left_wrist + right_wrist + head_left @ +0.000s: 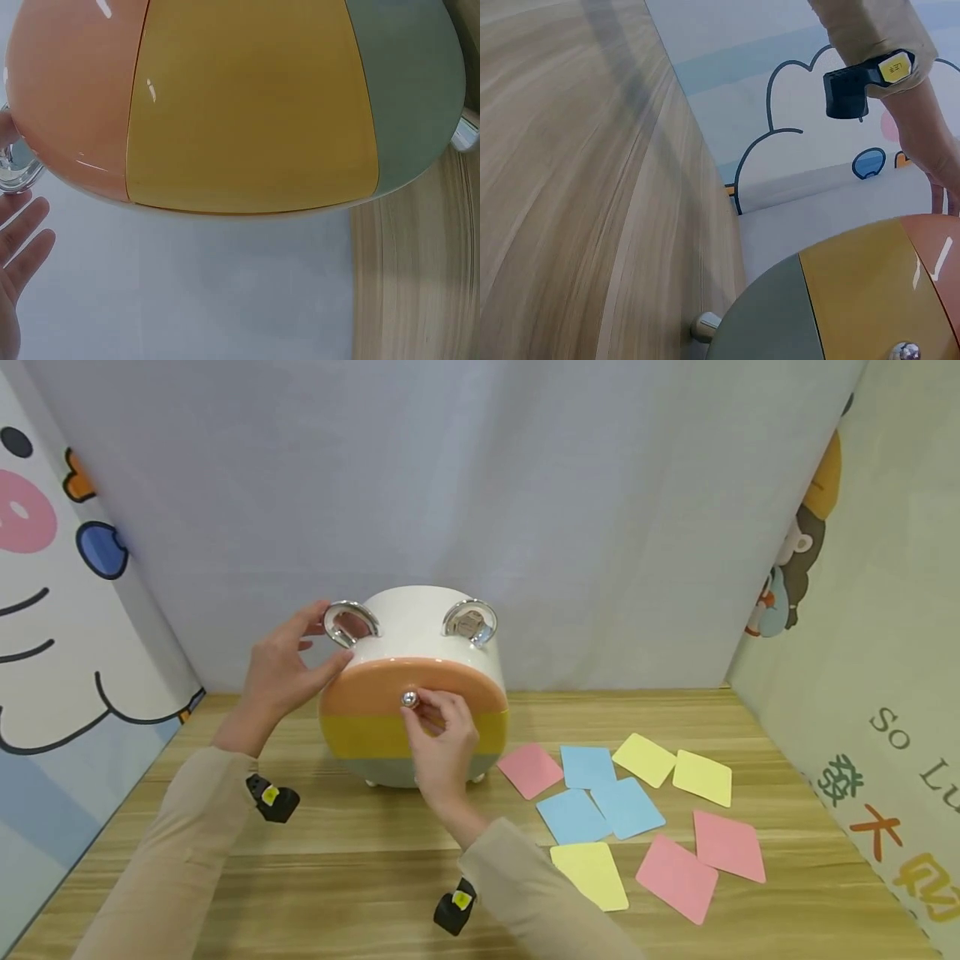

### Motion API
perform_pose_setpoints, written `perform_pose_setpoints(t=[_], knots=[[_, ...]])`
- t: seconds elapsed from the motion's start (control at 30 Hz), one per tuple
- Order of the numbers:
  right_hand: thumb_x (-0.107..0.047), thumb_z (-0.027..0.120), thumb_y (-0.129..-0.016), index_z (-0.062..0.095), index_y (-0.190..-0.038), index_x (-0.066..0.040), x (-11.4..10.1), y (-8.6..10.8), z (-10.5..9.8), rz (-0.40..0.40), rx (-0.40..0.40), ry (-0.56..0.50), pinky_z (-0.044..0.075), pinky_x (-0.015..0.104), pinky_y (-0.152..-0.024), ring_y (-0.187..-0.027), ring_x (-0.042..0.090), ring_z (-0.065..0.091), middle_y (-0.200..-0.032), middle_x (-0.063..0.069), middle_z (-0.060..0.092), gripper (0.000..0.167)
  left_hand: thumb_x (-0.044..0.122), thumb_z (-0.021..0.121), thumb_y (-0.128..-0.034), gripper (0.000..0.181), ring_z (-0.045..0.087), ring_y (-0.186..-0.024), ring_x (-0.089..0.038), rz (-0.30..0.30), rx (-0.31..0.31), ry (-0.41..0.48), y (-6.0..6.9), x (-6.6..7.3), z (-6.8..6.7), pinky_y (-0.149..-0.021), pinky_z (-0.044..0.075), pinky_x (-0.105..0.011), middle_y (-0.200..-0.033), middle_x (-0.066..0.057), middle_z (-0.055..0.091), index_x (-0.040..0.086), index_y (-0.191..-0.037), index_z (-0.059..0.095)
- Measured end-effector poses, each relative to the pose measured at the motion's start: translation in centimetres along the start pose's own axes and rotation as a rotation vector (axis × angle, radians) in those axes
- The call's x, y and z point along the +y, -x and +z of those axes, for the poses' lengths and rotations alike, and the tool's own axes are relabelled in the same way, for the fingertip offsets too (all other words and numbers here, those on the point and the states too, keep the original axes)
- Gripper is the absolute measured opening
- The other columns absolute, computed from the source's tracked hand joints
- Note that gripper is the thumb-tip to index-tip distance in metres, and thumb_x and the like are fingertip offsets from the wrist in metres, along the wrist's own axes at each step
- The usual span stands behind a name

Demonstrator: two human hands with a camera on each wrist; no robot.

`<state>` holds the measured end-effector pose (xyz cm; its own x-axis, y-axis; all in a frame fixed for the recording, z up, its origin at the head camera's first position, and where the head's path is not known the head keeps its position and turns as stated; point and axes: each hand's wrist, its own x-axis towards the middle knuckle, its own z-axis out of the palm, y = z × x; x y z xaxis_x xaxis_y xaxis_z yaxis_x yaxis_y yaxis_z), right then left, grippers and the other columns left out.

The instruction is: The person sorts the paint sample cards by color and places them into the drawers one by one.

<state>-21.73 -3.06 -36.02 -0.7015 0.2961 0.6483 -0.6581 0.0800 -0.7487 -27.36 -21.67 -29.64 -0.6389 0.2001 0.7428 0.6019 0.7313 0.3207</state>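
A rounded white tabletop drawer cabinet (420,610) stands with its orange, yellow and grey-green drawer fronts facing me. Two silver ring-shaped ears sit on top. My left hand (281,664) is at the left ear (351,623), fingertips on its outer side and thumb against the cabinet's upper edge; in the left wrist view the fingers look spread and fairly straight. With thumb and fingers, my right hand (442,743) pinches the silver knob (409,698) of the orange drawer (375,683). That drawer looks closed. Another knob (906,351) shows on the yellow drawer in the right wrist view.
Several pink, blue and yellow square paper notes lie right of the cabinet, among them a pink note (529,770) nearest it and a blue note (627,807). A pale curtain (600,527) hangs behind the wooden table (360,893). Cartoon-printed panels stand at both sides.
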Motion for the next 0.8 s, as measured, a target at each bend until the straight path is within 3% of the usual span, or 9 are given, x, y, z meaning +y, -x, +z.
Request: perform_pose_setpoints(t=[0.13,0.53,0.8], knots=[[-0.002,0.072,-0.075,0.067,-0.094,0.004,0.2,0.0,0.4,-0.025,0.018,0.010,0.055,0.022,-0.068,-0.078,0.020,0.064,-0.088,0.012,0.057,0.020,0.012,0.073,-0.0730,0.063,0.060,-0.094,-0.033,-0.001,0.006,0.011,0.0,0.1,-0.1,-0.074,0.052,-0.047,-0.106,-0.020,0.062,-0.001,-0.129,0.047],[-0.002,0.072,-0.075,0.067,-0.090,0.005,1.2,-0.3,0.3,-0.205,-0.019,0.067,0.054,0.019,-0.068,-0.077,0.019,0.065,-0.085,0.012,0.055,0.017,0.013,0.073,-0.0729,0.063,0.060,-0.093,-0.033,0.007,0.006,0.003,0.0,0.1,0.0,-0.074,0.052,-0.046,-0.107,-0.020,0.062,-0.001,-0.129,0.048],[0.001,0.070,-0.074,0.066,-0.087,0.005,1.5,-1.1,-0.2,-0.367,-0.077,0.182,0.052,0.014,-0.064,-0.070,0.017,0.063,-0.082,0.011,0.055,0.014,0.011,0.072,-0.0731,0.063,0.060,-0.094,-0.033,0.004,0.002,0.012,0.0,0.2,-0.1,-0.074,0.052,-0.047,-0.107,-0.021,0.061,-0.001,-0.129,0.047]])
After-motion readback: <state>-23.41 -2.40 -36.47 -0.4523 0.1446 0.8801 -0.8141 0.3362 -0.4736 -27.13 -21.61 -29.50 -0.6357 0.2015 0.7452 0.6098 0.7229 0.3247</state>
